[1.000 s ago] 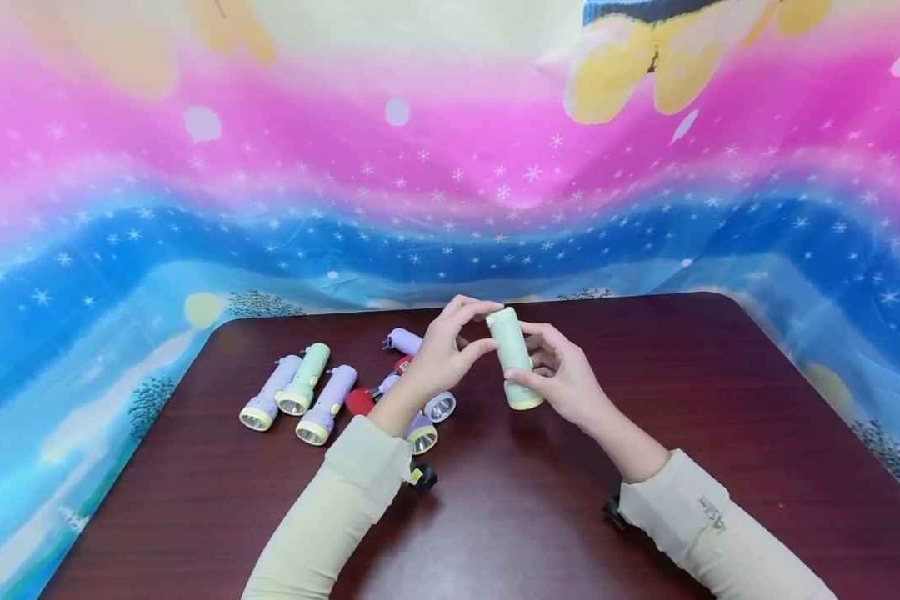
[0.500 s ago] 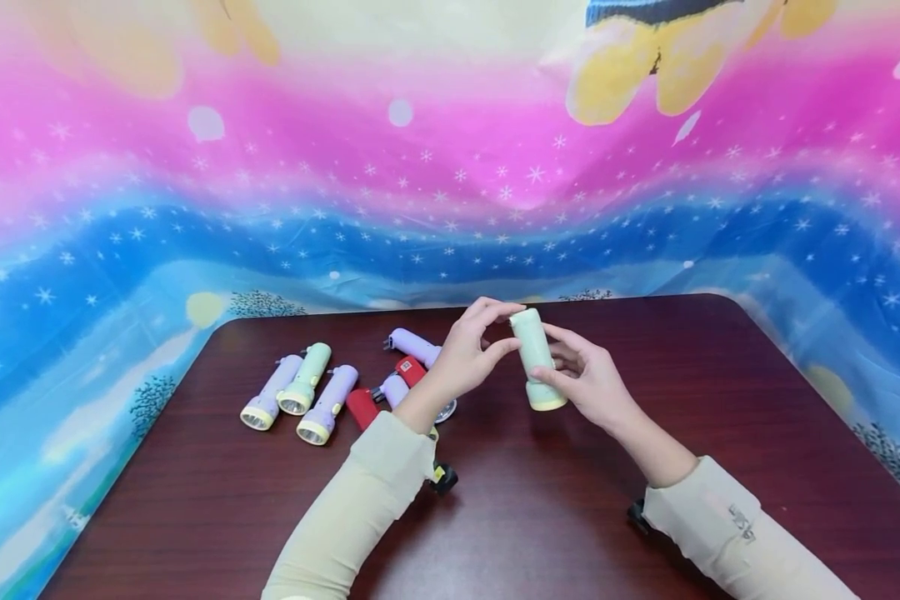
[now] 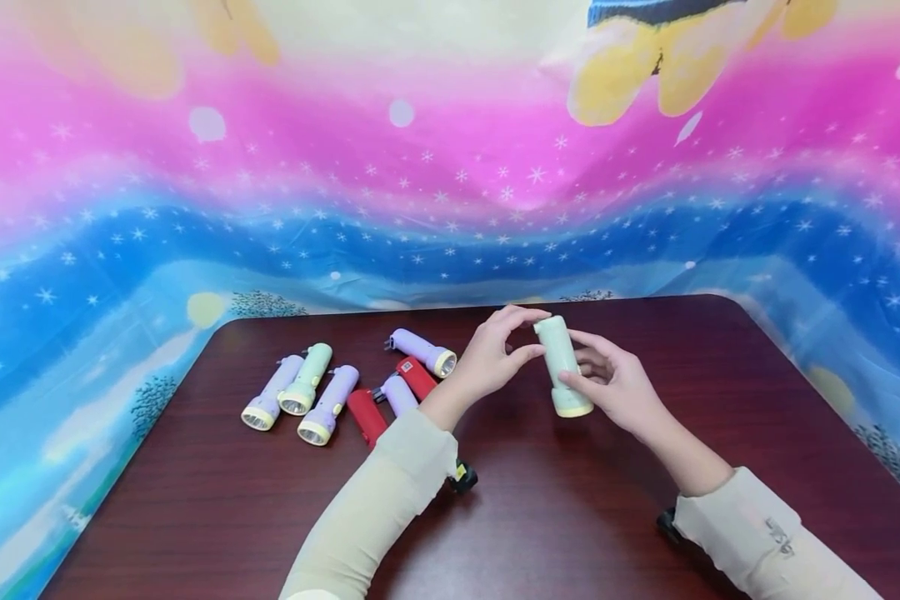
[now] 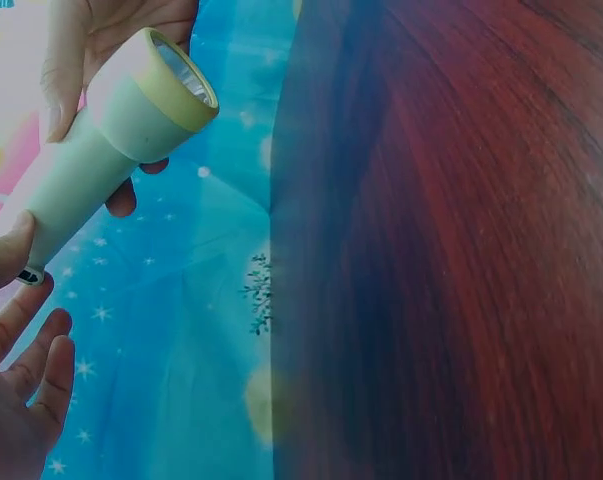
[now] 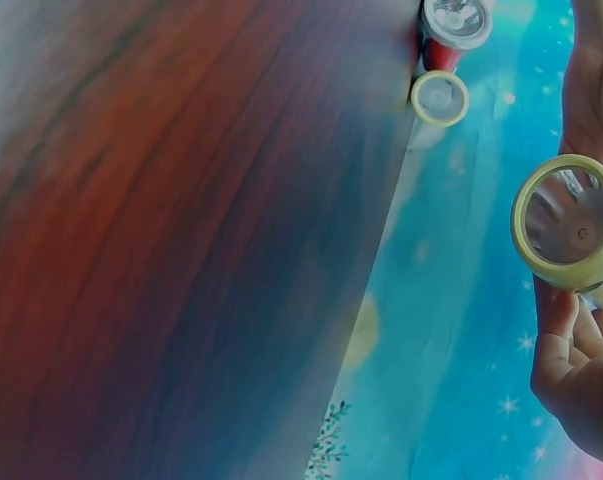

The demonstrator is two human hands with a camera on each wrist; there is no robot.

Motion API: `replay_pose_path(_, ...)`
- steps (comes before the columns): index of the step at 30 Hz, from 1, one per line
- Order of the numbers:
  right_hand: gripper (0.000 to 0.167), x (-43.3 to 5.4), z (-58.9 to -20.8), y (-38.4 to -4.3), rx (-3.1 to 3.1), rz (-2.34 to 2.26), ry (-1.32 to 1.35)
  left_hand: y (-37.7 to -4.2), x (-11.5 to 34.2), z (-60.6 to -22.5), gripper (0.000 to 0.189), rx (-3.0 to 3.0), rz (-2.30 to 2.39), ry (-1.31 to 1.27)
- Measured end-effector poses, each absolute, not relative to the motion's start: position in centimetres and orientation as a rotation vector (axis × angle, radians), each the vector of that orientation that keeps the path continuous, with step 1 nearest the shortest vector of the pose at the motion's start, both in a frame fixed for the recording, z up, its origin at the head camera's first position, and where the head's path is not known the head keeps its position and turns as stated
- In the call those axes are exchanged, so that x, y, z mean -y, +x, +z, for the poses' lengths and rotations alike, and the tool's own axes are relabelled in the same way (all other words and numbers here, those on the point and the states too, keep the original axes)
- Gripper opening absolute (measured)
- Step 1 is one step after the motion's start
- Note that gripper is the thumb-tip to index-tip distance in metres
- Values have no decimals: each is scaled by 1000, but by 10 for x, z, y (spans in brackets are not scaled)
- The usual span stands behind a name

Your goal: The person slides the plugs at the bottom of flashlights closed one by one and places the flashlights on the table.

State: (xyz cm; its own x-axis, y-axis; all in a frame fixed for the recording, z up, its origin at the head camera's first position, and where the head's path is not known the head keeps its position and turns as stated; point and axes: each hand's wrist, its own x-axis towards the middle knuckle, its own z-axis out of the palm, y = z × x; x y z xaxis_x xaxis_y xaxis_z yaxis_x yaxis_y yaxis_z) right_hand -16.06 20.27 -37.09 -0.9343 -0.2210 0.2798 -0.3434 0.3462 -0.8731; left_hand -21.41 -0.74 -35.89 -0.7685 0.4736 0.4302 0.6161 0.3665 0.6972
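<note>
A light green flashlight [image 3: 561,367] with a yellow lens ring is held up over the table, lens end down. My right hand [image 3: 618,383] grips its body near the head, thumb across the near side. With thumb and index finger, my left hand [image 3: 491,354] pinches the tail end, where a small dark part shows in the left wrist view beside the thumb [image 4: 16,240]. The other left fingers spread loosely there. In the right wrist view the flashlight's clear lens [image 5: 569,222] faces the camera.
To the left lie two purple flashlights [image 3: 328,404] and a green flashlight [image 3: 305,379]. Nearer the left arm are a purple flashlight [image 3: 422,352], another purple one [image 3: 399,393] and two red flashlights [image 3: 366,415], partly behind the sleeve. A patterned cloth [image 3: 450,208] hangs behind the table.
Both hands have moved to the right with the green flashlight between them. The head of the rear purple flashlight has come into view, while the left forearm now covers other lamp heads.
</note>
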Motion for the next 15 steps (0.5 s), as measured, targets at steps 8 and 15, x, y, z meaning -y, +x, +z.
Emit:
replay_pose_path(8, 59, -219, -375, -159, 2539, 1564, 461, -221, -8, -369, 45, 2481, -1385, -1030)
replay_pose_path(15, 60, -232, -375, -157, 2593, 1470, 430, -225, -22, -377, 47, 2478, -1504, -1037)
